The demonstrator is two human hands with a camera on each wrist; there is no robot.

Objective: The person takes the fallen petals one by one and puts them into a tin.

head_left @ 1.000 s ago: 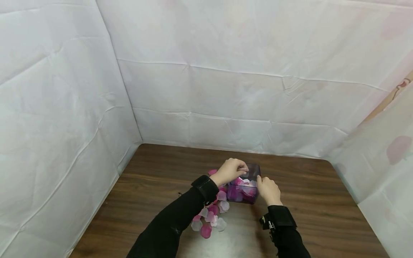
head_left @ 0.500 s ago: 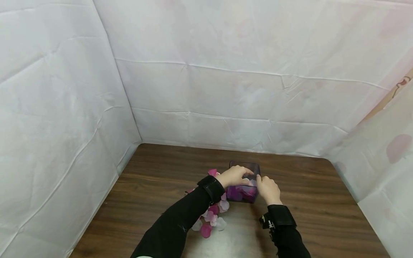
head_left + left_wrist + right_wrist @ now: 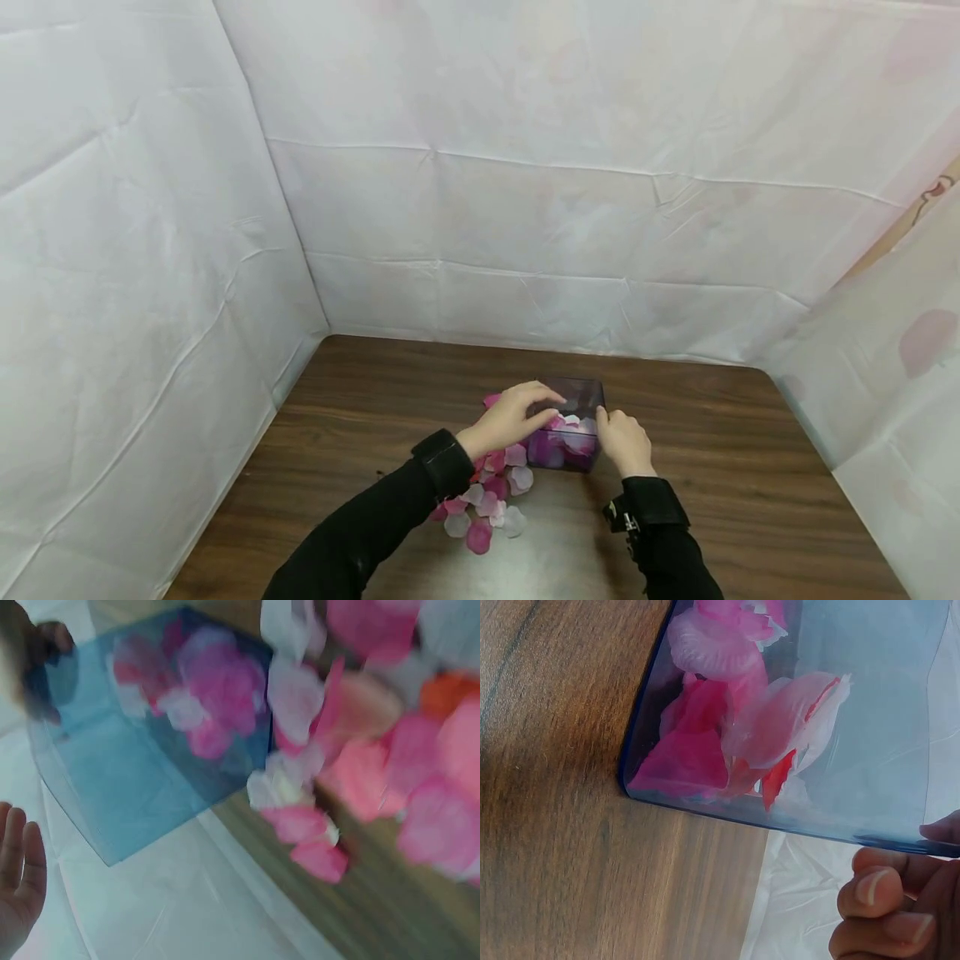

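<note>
A see-through plastic box (image 3: 577, 454) holds pink and white artificial flower petals (image 3: 697, 742). It looks purple from the head and bluish in the wrist views. My right hand (image 3: 626, 442) grips its right wall at the rim, thumb on one side and curled fingers (image 3: 874, 896) on the other. By the box's left rim hovers my left hand (image 3: 510, 417), fingers extended and thumb apart, with nothing visible between them. Its straight fingers (image 3: 15, 859) show in the left wrist view. Loose petals (image 3: 491, 500) lie in a pile left of the box, partly hidden beneath my left arm.
Everything stands on a brown wood-grain table (image 3: 720, 467). White cloth sheets (image 3: 480, 217) hang behind the table and along both sides. My left sleeve (image 3: 352, 533) crosses over the left edge of the petal pile.
My left hand first held a pale petal above the box, then reached inside, and has now drawn back left without it, fingers spread. The right hand and the box have stayed put.
</note>
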